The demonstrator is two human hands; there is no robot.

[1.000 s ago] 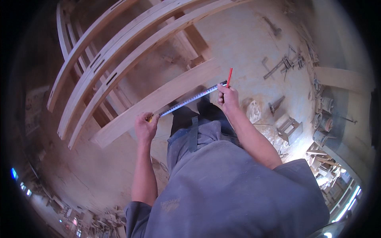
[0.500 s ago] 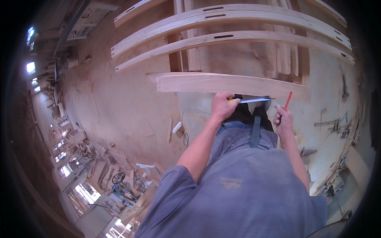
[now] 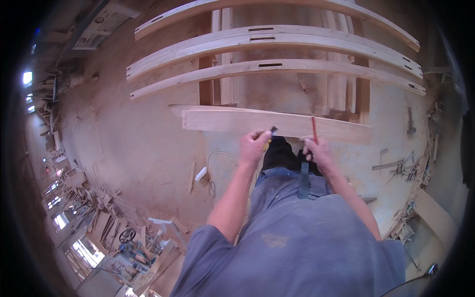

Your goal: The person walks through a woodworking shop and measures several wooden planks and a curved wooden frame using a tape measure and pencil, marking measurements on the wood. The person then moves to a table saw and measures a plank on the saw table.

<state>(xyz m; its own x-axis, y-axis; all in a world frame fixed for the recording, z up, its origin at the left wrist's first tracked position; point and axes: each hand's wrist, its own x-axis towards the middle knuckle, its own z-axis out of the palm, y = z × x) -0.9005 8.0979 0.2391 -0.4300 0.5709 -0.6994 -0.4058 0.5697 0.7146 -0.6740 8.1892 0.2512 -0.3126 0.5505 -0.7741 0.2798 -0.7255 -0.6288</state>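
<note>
My left hand (image 3: 253, 147) is closed around a small yellow-and-dark tape measure (image 3: 267, 144), mostly hidden by the fingers, with no long blade showing. A red pencil (image 3: 314, 129) points up from my right hand (image 3: 318, 152), whose fingers are closed on it. Just beyond both hands lies a pale wooden board (image 3: 222, 120), running crosswise, its left end squared. The pencil's upper part overlaps the board in view; whether it touches the wood I cannot tell.
Farther off, several long wooden rails (image 3: 198, 80) with dark slots lie across upright-looking timbers (image 3: 226, 86). Clamps (image 3: 396, 166) lie on the floor at right. Offcuts and a machine with a black handwheel (image 3: 127, 235) stand at lower left. A white object with a cord (image 3: 201, 173) lies on the floor.
The tape measure's blade, stretched toward the right hand before, no longer shows. My right hand has come left with the pencil, now in front of the board. The view has shifted somewhat.
</note>
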